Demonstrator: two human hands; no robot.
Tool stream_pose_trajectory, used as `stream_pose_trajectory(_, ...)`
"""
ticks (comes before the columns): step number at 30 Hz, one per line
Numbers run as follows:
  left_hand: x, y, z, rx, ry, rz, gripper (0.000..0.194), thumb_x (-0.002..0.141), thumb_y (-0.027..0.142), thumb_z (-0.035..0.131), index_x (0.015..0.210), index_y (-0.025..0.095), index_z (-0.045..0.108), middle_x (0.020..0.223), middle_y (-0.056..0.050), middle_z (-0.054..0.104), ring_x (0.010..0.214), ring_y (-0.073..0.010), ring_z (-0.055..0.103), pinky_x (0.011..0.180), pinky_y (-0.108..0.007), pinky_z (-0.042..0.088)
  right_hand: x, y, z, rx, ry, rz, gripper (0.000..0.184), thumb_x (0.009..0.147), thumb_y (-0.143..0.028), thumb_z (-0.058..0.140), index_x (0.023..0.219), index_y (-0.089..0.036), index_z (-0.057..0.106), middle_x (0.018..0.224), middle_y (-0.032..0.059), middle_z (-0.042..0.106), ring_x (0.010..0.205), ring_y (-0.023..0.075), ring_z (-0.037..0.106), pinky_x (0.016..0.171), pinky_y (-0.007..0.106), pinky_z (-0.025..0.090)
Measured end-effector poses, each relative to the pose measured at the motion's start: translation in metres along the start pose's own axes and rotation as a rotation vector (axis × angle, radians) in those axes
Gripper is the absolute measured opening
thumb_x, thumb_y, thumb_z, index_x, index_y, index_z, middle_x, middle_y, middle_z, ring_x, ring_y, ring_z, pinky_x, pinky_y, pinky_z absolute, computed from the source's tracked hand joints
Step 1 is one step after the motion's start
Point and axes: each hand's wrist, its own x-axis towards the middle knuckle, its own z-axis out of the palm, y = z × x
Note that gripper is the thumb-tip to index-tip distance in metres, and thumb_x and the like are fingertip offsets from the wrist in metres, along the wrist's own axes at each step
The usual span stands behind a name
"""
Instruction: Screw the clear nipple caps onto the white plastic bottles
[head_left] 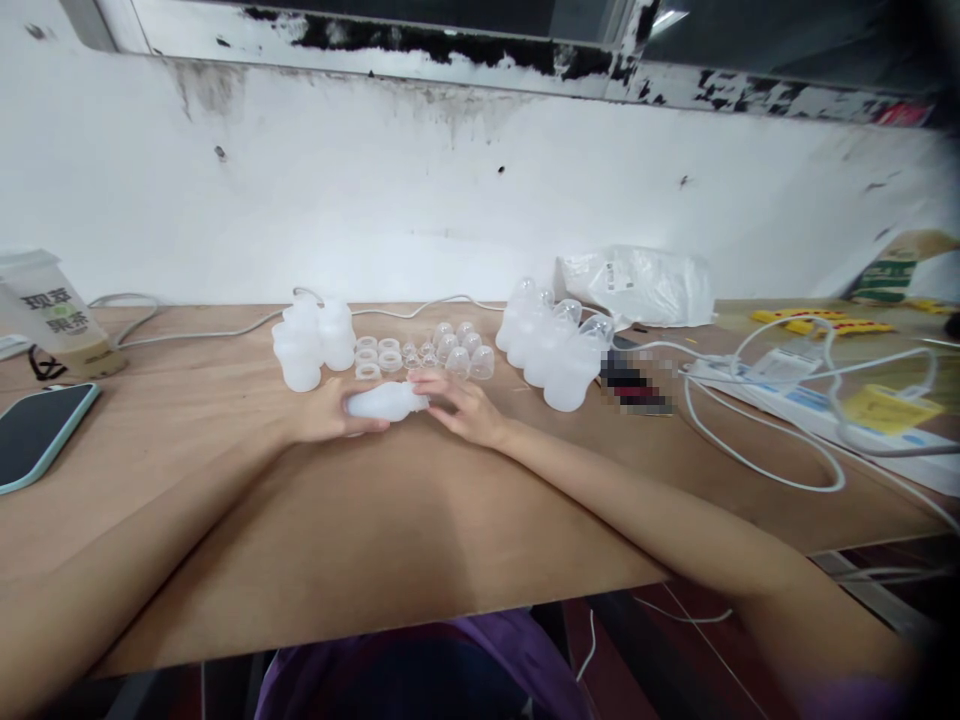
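Note:
A frosted white baby bottle (382,402) lies tilted on its side above the middle of the table. Wrapped around its body is my left hand (322,411). My right hand (465,406) pinches the neck end, where a small part is hard to make out. Just behind my hands are white collar rings (390,354), clear nipples (427,354) and clear domed caps (454,362), set out in groups. Several uncapped bottles (301,360) stand to the left. More bottles (568,383), topped with clear domes, stand in rows to the right.
On the left are a drink cup (64,320) and a phone (43,435). A crumpled plastic bag (637,287) rests by the wall. At right lie a power strip (810,405), looped white cables (765,475) and yellow packets (825,322). The table's front edge (390,628) runs near my body.

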Motion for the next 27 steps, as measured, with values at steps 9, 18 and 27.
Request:
stream_pose_trajectory(9,-0.005,0.002,-0.016,-0.574,-0.504,-0.275,0.038,0.072,0.048,0.044,0.092,0.016,0.053,0.073,-0.008,0.064,0.051,-0.0167,0.058,0.033,-0.022,0.035,0.002,-0.012,0.0,0.168,-0.065,0.006,0.025,0.08,-0.014,0.043,0.099,-0.027,0.052,0.115,0.0011,0.051,0.113,0.015,0.043,0.095,0.039,0.036)
stream_pose_trajectory(18,0.002,0.004,-0.002,0.09,0.008,-0.04,0.048,0.066,0.054,0.051,0.102,0.022,0.054,0.092,-0.003,0.063,0.082,-0.0221,0.058,0.066,-0.03,0.045,0.004,-0.002,-0.003,0.299,0.014,0.359,0.039,0.064,-0.03,0.063,0.101,-0.023,0.053,0.108,0.0047,0.053,0.099,0.0177,0.05,0.07,0.028,0.048)
stream_pose_trajectory(27,-0.002,0.001,0.031,0.592,0.34,0.1,0.052,0.074,0.052,0.042,0.116,0.022,0.046,0.097,-0.007,0.061,0.081,-0.0209,0.059,0.066,-0.027,0.044,0.001,0.001,0.004,0.277,-0.06,0.606,0.024,0.079,-0.039,0.043,0.083,-0.017,0.05,0.053,-0.0038,0.053,0.039,0.0053,0.045,0.046,0.019,0.039)
